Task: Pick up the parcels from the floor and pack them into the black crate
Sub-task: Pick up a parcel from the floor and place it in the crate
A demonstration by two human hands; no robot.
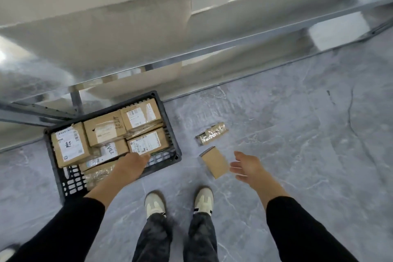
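Black lattice crate (173,142) holding brown parcels (104,130) wearing white labels, plain brown parcel (215,162) lying at its 3 o'clock, grey floor (297,134) showing white marble veins, black sleeves (70,229).

Left hand (131,165) apparently hides its own fingertips.

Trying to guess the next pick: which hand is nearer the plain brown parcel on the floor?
Right. The right hand hovers open just right of the plain brown parcel; the left hand is farther off to its left, over the near edge of the black crate.
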